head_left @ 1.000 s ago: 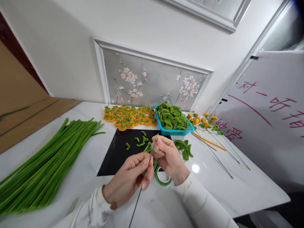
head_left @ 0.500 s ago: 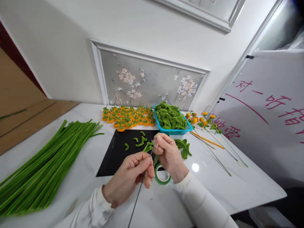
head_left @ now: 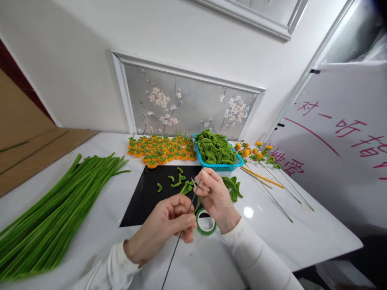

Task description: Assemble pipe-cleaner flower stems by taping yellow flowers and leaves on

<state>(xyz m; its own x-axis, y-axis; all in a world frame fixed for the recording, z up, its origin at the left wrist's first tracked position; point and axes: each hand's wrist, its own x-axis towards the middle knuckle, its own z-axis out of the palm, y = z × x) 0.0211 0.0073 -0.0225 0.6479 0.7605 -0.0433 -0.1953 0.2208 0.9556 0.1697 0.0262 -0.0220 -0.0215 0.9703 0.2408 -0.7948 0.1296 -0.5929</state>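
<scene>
A thin dark green wire stem (head_left: 173, 257) runs slantwise up through both hands. My right hand (head_left: 216, 197) pinches its upper end between thumb and fingers. Lower down, my left hand (head_left: 167, 223) has its fingers closed round the stem, thumb on top. Just under the right hand a roll of green floral tape (head_left: 206, 231) lies on the table, with a strip of tape rising toward the fingers. Short green pipe-cleaner pieces (head_left: 176, 184) lie on a black mat (head_left: 142, 201) behind the hands. Scissor tips (head_left: 194, 181) show partly behind the right hand.
A blue basket (head_left: 223, 167) heaped with green leaves stands at the back, beside rows of orange pipe-cleaner pieces (head_left: 163, 150). Long green pipe cleaners (head_left: 60, 209) cover the left side. Loose leaves (head_left: 233, 188) and finished flower stems (head_left: 273, 198) lie at right.
My left hand has slid slightly down and left along the stem, its fingers loosening a little. The right hand keeps its pinch at the top. The view has shifted slightly.
</scene>
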